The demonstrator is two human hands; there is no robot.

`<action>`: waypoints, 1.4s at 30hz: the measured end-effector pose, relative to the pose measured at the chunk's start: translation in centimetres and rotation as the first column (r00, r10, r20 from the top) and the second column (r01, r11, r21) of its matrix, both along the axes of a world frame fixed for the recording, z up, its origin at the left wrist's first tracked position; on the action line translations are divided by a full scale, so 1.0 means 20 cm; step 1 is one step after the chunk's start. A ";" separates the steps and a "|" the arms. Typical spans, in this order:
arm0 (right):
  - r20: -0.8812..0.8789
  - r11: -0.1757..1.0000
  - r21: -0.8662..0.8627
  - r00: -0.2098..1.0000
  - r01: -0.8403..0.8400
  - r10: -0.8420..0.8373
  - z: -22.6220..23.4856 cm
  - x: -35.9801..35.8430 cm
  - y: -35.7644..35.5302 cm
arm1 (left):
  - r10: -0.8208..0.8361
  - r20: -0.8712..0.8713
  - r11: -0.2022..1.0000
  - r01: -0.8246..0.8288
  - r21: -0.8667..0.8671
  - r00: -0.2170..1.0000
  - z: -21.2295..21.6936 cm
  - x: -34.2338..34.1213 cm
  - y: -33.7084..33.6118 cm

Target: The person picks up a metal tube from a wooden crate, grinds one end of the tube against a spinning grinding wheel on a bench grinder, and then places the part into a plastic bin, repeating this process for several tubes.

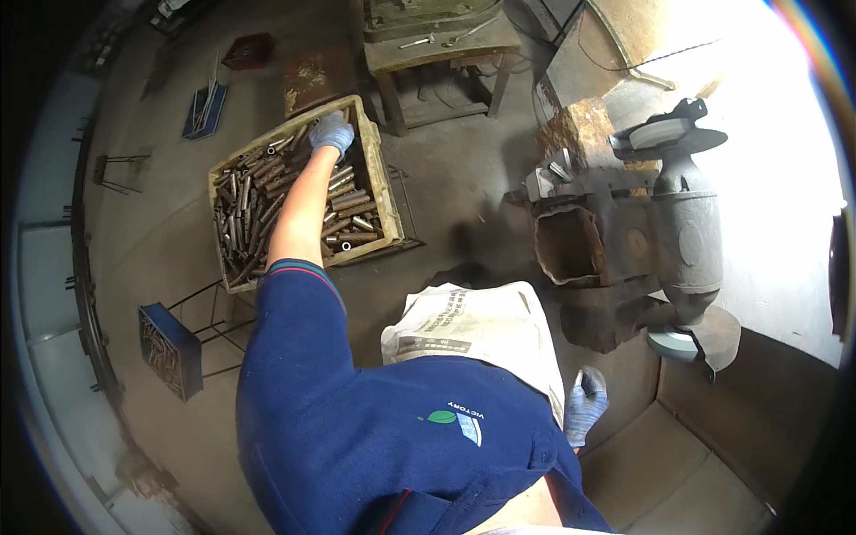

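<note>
My left hand (332, 135), in a blue-grey work glove, reaches into the far right part of a yellowish plastic crate (387, 193). It touches the heap of short metal tubes (267, 183), some rusty brown and some shiny. Its fingers point down among the tubes and are mostly hidden, so I cannot see whether it grips one. My right hand (586, 408), in a similar striped glove with dark, dirty fingertips, hangs low beside the pale apron (477, 321). Its fingers are curled in, and whatever may be inside them is hidden.
A bench grinder (689, 232) stands to the right, beside a blackened open metal box (568, 245). Ahead is a metal worktable (437, 52) with wrench-like tools on top. A blue bin (171, 350) of small rods sits on a thin frame left. Another blue tray (205, 111) lies farther off.
</note>
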State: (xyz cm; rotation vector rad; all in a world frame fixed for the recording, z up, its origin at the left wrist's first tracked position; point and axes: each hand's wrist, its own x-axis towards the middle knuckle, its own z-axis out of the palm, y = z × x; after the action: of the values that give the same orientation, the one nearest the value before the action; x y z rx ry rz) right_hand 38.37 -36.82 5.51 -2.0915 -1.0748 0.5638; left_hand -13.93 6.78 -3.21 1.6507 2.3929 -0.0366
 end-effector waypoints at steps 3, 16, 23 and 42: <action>-0.037 0.998 -0.024 0.997 0.061 -0.061 -0.01 -0.05 -0.05 | -0.013 0.010 0.999 0.014 -0.047 1.000 0.04 -0.02 -0.03; 0.008 0.923 0.266 0.958 -0.279 0.287 0.41 -0.19 0.39 | 0.171 0.908 0.887 0.462 0.028 -0.382 0.54 1.04 -0.49; -0.034 0.882 0.437 0.977 -0.174 0.209 0.36 -0.18 0.46 | 0.167 0.971 0.553 0.832 0.052 -0.172 0.71 1.71 -0.83; 0.239 0.855 0.485 0.912 0.186 -0.334 0.29 -0.11 0.21 | 0.064 0.987 0.113 0.984 0.137 -0.145 0.70 2.24 -0.96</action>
State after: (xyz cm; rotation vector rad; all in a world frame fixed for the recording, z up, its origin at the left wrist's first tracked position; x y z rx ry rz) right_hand 36.20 -32.62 11.41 -1.8911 -0.9507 -0.1621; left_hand 30.92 -12.32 10.88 1.3390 0.0797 -0.2318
